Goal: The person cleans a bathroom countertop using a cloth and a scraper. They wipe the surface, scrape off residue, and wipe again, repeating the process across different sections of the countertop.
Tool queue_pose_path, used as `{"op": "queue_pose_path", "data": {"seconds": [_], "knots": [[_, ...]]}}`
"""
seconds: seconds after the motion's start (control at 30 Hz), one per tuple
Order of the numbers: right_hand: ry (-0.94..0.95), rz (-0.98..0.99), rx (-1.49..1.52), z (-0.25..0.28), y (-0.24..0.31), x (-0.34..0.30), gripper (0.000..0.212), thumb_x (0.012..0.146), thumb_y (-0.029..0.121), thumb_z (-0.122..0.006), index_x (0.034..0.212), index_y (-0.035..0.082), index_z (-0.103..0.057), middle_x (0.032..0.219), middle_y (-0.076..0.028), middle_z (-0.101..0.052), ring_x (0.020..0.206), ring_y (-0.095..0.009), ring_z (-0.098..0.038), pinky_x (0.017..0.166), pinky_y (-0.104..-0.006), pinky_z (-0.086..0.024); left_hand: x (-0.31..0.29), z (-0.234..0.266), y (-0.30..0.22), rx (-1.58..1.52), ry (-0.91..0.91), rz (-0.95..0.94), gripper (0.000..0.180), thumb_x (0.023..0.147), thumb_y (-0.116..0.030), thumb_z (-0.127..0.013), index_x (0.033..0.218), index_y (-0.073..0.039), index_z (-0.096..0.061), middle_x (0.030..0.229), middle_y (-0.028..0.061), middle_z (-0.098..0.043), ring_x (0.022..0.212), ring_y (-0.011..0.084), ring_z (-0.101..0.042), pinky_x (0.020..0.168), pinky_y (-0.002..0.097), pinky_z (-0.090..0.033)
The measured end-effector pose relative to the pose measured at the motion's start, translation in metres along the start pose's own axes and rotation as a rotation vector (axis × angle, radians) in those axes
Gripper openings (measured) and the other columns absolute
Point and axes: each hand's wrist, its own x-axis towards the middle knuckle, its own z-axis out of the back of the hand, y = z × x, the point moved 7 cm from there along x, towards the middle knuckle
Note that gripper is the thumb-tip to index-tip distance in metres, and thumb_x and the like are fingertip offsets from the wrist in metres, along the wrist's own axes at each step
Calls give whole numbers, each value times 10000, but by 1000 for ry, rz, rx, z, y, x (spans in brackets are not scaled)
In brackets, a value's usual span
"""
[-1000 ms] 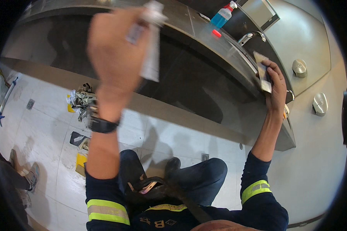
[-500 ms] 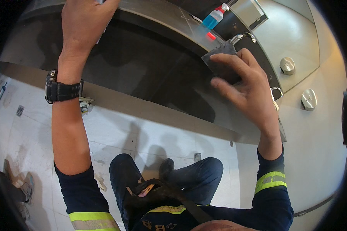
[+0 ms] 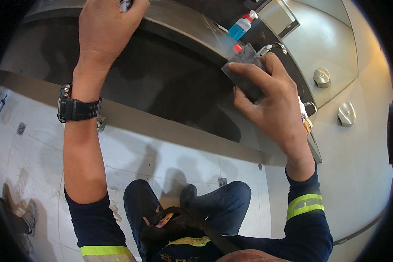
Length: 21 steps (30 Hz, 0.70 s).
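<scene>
My right hand [image 3: 277,102] holds a thin, dark grey, square-edged flat piece [image 3: 249,56], with the fingers across its face and the thumb at its near edge. It is tilted above the right part of a dark counter [image 3: 170,83], and I cannot tell whether it touches it. At the upper left, my left hand [image 3: 107,32] is closed, palm down, over the counter's back ledge. Something small, whitish and dark, shows between its thumb and fingers, mostly hidden and cut off by the frame. A black watch [image 3: 78,107] is on my left wrist.
A spray bottle of blue liquid [image 3: 242,26] and a small red object [image 3: 237,48] stand behind the flat piece. Chrome taps [image 3: 273,47] project near my right hand. A mirror [image 3: 325,48] rises at the right. Another person's shoe [image 3: 30,216] shows at lower left.
My left hand has shifted right and slightly down. My right hand has moved slightly left, its fingers now lying closer on the flat piece, which has turned and shows more of its face.
</scene>
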Motion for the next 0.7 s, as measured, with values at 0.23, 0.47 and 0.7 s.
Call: {"op": "queue_pose_path", "data": {"seconds": [0.23,0.47,0.7], "knots": [[-10,3,0,-1,4,1,385,770,97,-787,1153,107,-749,1056,-197,-595,871,-406,-695,787,-476,-572,6,5,-6,0,-8,-51,122,833,-93,-659,826,20,-612,777,216,-589,792,400,-595,714,465,-454],[-32,25,-2,0,3,2,365,769,102,-791,1132,100,-747,1040,-197,-587,855,-404,-693,772,-473,-570,2,2,-1,21,13,-53,110,832,-87,-652,832,17,-618,775,207,-591,797,388,-598,718,461,-456],[-6,-28,58,3,-9,-8,374,773,110,-789,1145,98,-754,1043,-167,-601,890,-353,-693,792,-460,-560,-8,-3,19,160,162,19,261,971,-275,-668,1117,-65,-719,916,90,-678,854,225,-651,788,350,-506]]}}
